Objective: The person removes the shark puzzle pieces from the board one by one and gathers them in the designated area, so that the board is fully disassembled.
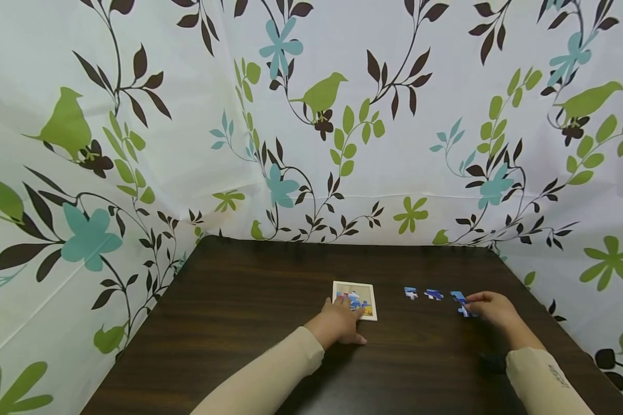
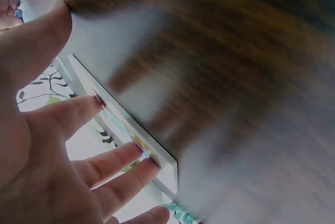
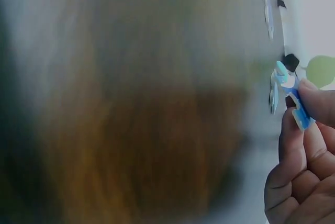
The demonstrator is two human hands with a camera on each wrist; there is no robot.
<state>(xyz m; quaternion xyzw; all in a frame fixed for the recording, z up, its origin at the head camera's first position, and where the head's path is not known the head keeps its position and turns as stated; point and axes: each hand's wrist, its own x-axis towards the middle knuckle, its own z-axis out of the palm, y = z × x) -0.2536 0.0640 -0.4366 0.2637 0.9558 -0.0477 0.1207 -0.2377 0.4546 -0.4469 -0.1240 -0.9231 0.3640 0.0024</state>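
On the table lies a pale-framed jigsaw board [image 1: 375,302], its blue and yellow picture partly filled with pieces. My left hand [image 1: 339,323] rests on the board's near left part, fingers spread and fairly straight, covering some of the picture. In the left wrist view, fingertips [image 2: 133,150] touch inside the frame's rim while the thumb stays out to the side. To the right, my right hand [image 1: 495,311] pinches a blue and white jigsaw piece [image 3: 293,101] between thumb and fingers. Just beyond it, another blue piece [image 1: 457,296] lies on the table.
Two more loose pieces, one white and blue [image 1: 411,293] and one dark blue [image 1: 434,294], lie in a row between the board and my right hand. The dark wooden table [image 1: 249,323] ends at a patterned curtain [image 1: 342,190] behind and along the sides.
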